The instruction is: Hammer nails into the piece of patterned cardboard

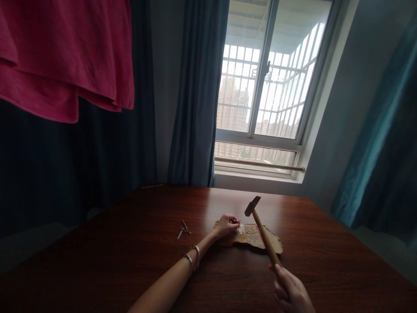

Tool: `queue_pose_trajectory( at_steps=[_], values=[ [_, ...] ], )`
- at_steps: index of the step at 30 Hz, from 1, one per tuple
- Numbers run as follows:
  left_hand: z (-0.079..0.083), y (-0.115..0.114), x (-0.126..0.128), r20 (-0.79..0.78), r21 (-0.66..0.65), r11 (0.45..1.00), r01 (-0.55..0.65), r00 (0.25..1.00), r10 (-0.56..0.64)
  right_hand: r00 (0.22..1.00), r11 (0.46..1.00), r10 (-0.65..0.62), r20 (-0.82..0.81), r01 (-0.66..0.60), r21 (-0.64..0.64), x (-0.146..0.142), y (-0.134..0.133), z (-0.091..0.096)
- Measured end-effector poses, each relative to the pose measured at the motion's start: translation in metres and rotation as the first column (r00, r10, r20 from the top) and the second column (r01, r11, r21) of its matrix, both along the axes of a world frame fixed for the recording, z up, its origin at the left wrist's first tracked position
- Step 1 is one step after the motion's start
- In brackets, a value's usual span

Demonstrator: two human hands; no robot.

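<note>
My right hand (291, 287) is wrapped round the wooden handle of a hammer (266, 239). The hammer's dark head is raised above the far side of a flat, ragged-edged tan piece, perhaps cardboard (256, 234), dotted with many small dark marks. At the left part of this piece, my left hand (227, 225) is closed in a pinch on a thin upright nail (239, 222), partly hidden by the fingers. A whitish patch lies beside the fingertips. Left of that hand, a few loose nails (183, 229) lie crossed on the table.
Everything rests on a dark reddish-brown wooden table (228, 282). Beyond its far edge are a barred window (260, 87) and blue curtains (198, 95). A pink cloth (65, 56) hangs at the upper left.
</note>
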State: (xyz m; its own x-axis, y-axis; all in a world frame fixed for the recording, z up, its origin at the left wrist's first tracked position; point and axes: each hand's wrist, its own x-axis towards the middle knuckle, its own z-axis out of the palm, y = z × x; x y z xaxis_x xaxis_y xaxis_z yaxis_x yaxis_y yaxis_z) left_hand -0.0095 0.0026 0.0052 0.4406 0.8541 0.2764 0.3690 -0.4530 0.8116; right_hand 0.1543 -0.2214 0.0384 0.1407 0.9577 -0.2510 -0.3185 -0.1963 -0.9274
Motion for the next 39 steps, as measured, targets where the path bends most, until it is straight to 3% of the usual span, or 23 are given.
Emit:
queue_pose_trajectory(
  at_steps=[5, 9, 20, 33, 39],
  values=[
    [0.000, 0.000, 0.000, -0.013, -0.006, 1.000, -0.006, 1.000, 0.006, 0.998, 0.993, -0.055, 0.029, 0.052, 0.106, -0.009, -0.007, 0.006],
    [0.002, -0.002, 0.000, -0.011, -0.013, 1.000, 0.003, 1.000, -0.004, 0.996, 0.993, -0.068, 0.050, 0.063, 0.103, -0.011, -0.011, 0.011],
    [0.000, 0.001, 0.000, -0.006, 0.024, 1.000, 0.020, 1.000, -0.020, 0.986, 0.987, -0.160, 0.045, 0.158, 0.038, -0.014, -0.013, 0.000],
    [-0.005, 0.005, 0.000, -0.006, 0.042, 0.999, 0.019, 1.000, -0.018, 0.990, 0.987, -0.137, 0.034, 0.134, 0.085, -0.012, -0.018, -0.002],
    [-0.005, 0.005, 0.000, -0.004, 0.029, 0.999, 0.022, 1.000, -0.022, 0.994, 0.994, -0.096, 0.054, 0.093, 0.061, -0.013, -0.021, 0.008]
  ],
)
